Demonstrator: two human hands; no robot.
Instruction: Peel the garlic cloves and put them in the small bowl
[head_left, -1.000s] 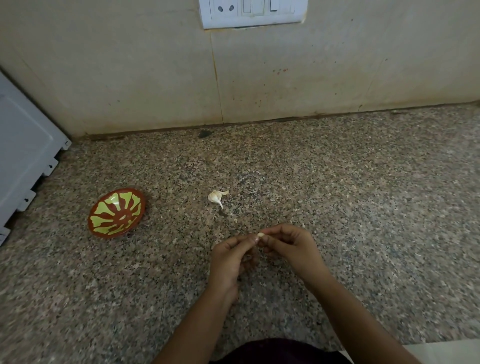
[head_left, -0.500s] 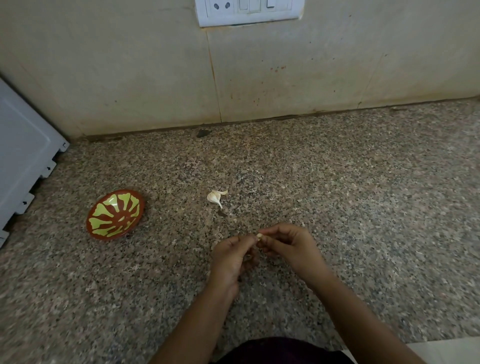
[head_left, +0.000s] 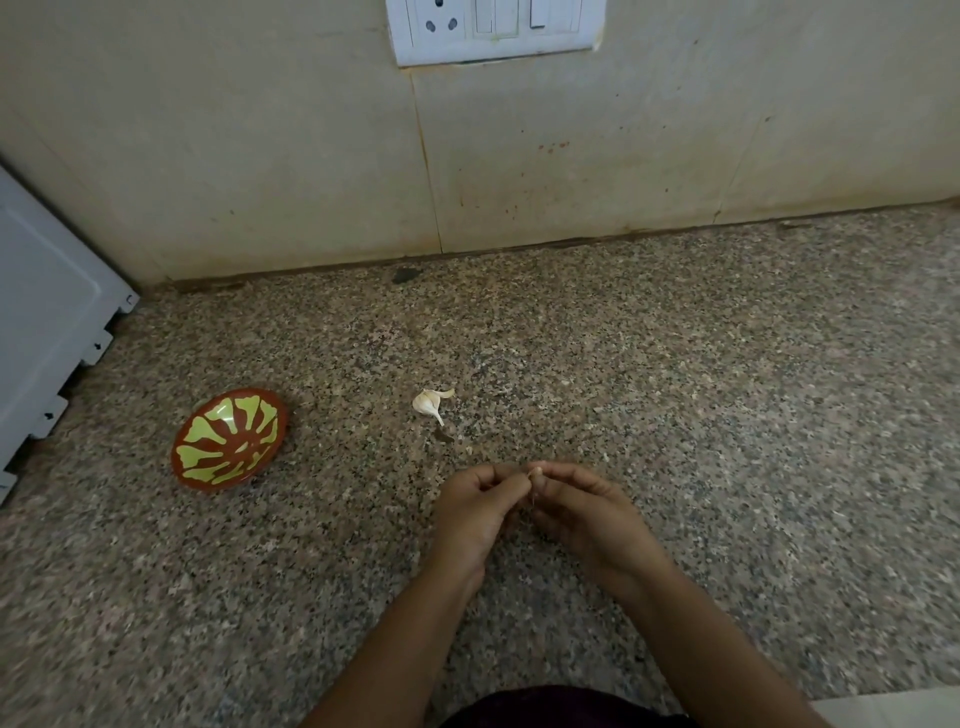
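Left grip (head_left: 475, 512) and right grip (head_left: 587, 512) meet fingertip to fingertip just above the bench (head_left: 701, 415). Both are narrow, with fingers curled. Each pinches the same small garlic clove (head_left: 536, 472) between thumb and forefinger.

We see only a pale tip of that clove where the fingertips join. We cannot tell how much skin is on it.

Second clove (head_left: 428, 402): lies on the bench ahead of the grips and a little to their left, apart from both. It is whitish, in its skin, with a thin tail pointing back toward the grips. A small dark scrap (head_left: 445, 435) sits between this clove and the left grip.

Small bowl (head_left: 228, 441): on the bench well to the left of the left grip and slightly ahead of it. It is red-brown outside, and we note a yellow-green leaf pattern on the inside. Its mouth is turned toward us.

Farther left of the bowl, a white panel (head_left: 47, 322) stands at the bench edge. Beyond the grips the speckled bench runs to a cream tiled wall (head_left: 260, 156), and a white switch plate (head_left: 496, 28) is mounted on it almost straight ahead. Behind the grips, both forearms run back to a dark garment (head_left: 561, 706) at the near edge.
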